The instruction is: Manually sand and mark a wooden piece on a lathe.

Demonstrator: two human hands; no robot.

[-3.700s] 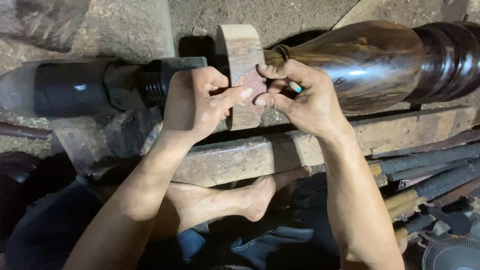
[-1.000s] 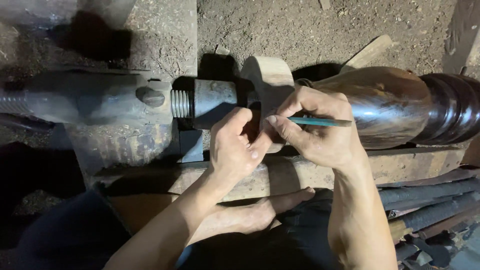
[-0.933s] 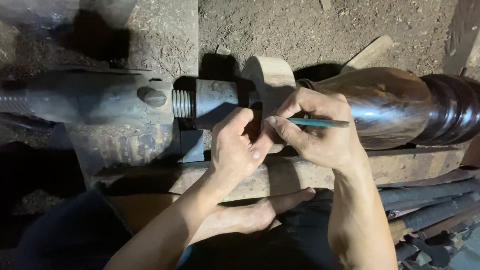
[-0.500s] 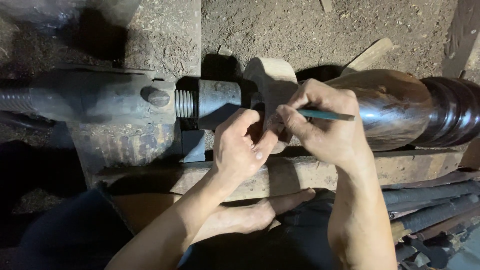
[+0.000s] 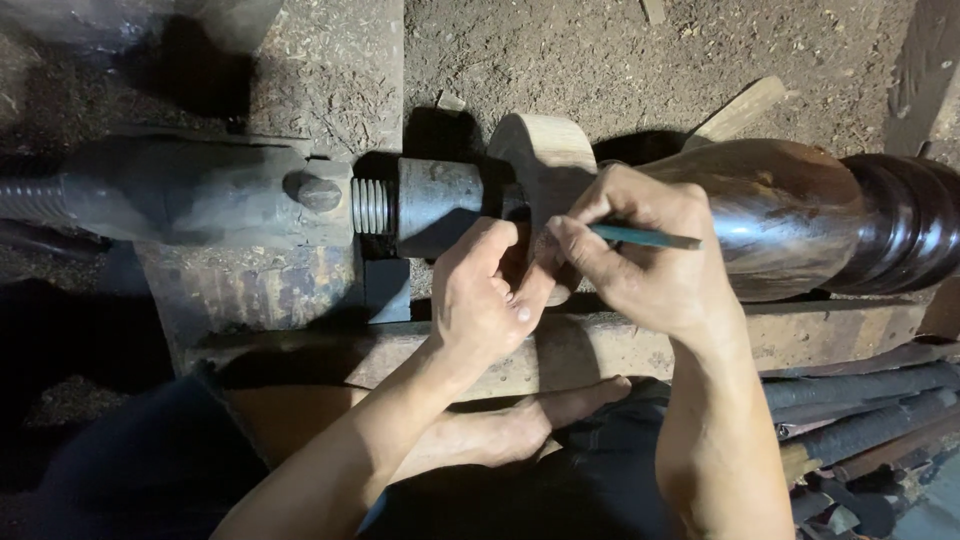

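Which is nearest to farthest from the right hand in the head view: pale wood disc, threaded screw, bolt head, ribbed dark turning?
From the right hand:
1. Pale wood disc, touching, at its fingertips.
2. Ribbed dark turning, far right.
3. Threaded screw, left.
4. Bolt head, farther left.

teal pencil (image 5: 645, 237), pale wooden disc (image 5: 545, 150)
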